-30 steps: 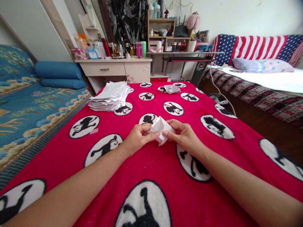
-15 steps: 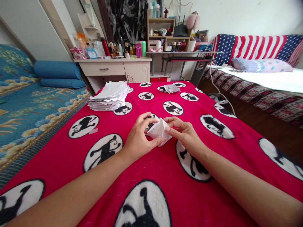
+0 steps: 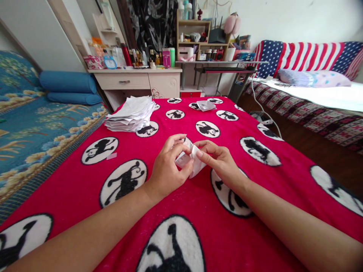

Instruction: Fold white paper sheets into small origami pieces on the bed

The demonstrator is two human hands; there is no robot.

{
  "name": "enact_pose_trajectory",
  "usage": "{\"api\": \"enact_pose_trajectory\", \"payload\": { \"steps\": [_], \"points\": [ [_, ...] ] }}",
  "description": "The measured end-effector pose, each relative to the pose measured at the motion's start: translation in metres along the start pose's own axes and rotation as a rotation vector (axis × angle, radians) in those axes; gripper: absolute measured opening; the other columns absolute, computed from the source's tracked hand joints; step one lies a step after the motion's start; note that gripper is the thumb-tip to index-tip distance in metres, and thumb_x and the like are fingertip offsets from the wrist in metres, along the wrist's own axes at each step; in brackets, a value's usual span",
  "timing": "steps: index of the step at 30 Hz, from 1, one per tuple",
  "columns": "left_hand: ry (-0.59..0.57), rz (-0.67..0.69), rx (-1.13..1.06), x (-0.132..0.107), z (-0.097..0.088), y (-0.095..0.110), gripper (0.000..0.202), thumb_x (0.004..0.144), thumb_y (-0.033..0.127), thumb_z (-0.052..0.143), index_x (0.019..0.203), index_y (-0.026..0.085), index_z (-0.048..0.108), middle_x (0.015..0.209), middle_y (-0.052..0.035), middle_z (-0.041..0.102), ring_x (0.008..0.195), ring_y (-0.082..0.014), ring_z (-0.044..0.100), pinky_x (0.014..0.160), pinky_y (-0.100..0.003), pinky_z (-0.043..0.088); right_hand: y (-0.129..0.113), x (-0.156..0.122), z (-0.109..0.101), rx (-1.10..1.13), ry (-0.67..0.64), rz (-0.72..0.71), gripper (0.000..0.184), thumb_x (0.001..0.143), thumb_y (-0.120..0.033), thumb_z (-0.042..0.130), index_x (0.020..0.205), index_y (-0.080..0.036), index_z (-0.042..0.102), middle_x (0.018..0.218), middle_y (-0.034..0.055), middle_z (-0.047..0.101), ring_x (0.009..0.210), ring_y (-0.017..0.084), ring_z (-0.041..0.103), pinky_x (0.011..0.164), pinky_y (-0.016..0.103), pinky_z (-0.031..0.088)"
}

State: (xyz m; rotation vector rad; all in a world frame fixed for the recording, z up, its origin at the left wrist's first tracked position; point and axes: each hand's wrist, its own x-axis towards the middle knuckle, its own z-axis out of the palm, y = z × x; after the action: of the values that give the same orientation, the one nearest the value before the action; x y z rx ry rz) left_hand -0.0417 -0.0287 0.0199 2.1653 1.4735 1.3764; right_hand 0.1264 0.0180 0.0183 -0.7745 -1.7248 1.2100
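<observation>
Both my hands meet over the middle of the red blanket point(image 3: 85, 189) with black-and-white monkey circles. Between them is a small folded white paper point(image 3: 190, 162). My left hand point(image 3: 169, 168) curls round its left side, thumb underneath and fingers over the top. From the right, my right hand point(image 3: 219, 160) pinches the paper's upper edge with fingertips. The paper is partly hidden by the fingers.
A stack of white papers point(image 3: 132, 114) lies at the blanket's far left. A small clear packet point(image 3: 206, 105) rests near the far edge. Blue bedding point(image 3: 34, 124) is on the left, a cluttered dresser point(image 3: 136, 81) and shelf behind, a flag-covered bed point(image 3: 306, 75) right.
My left hand has closed further over the paper, folding it inward. The paper looks smaller and more crumpled between the fingers. My right hand stayed nearly in place.
</observation>
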Motion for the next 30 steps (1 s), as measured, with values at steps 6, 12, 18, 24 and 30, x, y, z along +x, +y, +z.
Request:
{"api": "enact_pose_trajectory", "payload": {
  "steps": [6, 12, 18, 24, 30],
  "points": [
    [-0.032, -0.019, -0.132, 0.000, 0.001, -0.001, 0.006, 0.080, 0.018, 0.062, 0.085, 0.020, 0.064, 0.124, -0.0090, 0.055, 0.113, -0.0221, 0.055, 0.096, -0.039, 0.049, 0.001, 0.000, 0.000, -0.008, 0.035, 0.001, 0.031, 0.077, -0.043, 0.069, 0.061, -0.017, 0.065, 0.097, 0.0061, 0.062, 0.091, 0.019, 0.058, 0.081, 0.031, 0.044],
    [-0.083, -0.178, -0.371, 0.001, 0.001, -0.007, 0.003, 0.079, 0.020, 0.062, 0.079, 0.017, 0.063, 0.123, -0.0111, 0.055, 0.116, -0.0246, 0.054, 0.073, -0.028, 0.056, 0.001, 0.001, -0.001, -0.012, 0.032, 0.013, 0.031, 0.075, -0.042, 0.071, 0.058, -0.017, 0.064, 0.099, 0.0069, 0.063, 0.091, 0.019, 0.058, 0.081, 0.031, 0.044],
    [-0.056, -0.261, -0.501, 0.003, 0.000, -0.005, 0.006, 0.077, 0.020, 0.063, 0.075, 0.015, 0.061, 0.121, -0.0107, 0.055, 0.116, -0.0244, 0.054, 0.070, -0.025, 0.056, 0.002, 0.001, -0.001, -0.002, 0.041, 0.022, 0.030, 0.074, -0.036, 0.072, 0.054, -0.016, 0.059, 0.099, 0.0073, 0.063, 0.087, 0.018, 0.058, 0.075, 0.030, 0.044],
    [-0.043, -0.243, -0.456, 0.002, -0.002, -0.002, 0.003, 0.076, 0.018, 0.062, 0.074, 0.015, 0.062, 0.124, -0.0100, 0.054, 0.111, -0.0226, 0.057, 0.072, -0.025, 0.056, 0.006, 0.001, 0.000, -0.005, 0.047, 0.044, 0.028, 0.071, -0.032, 0.072, 0.054, -0.016, 0.056, 0.098, 0.0064, 0.064, 0.080, 0.016, 0.058, 0.066, 0.027, 0.044],
    [-0.024, -0.064, -0.239, 0.000, -0.001, 0.004, 0.005, 0.079, 0.018, 0.064, 0.080, 0.019, 0.068, 0.124, -0.0077, 0.056, 0.111, -0.0211, 0.056, 0.089, -0.034, 0.053, 0.008, 0.001, -0.002, -0.101, 0.050, 0.006, 0.027, 0.074, -0.034, 0.070, 0.057, -0.016, 0.057, 0.097, 0.0067, 0.064, 0.080, 0.017, 0.058, 0.064, 0.026, 0.044]
  ]
}}
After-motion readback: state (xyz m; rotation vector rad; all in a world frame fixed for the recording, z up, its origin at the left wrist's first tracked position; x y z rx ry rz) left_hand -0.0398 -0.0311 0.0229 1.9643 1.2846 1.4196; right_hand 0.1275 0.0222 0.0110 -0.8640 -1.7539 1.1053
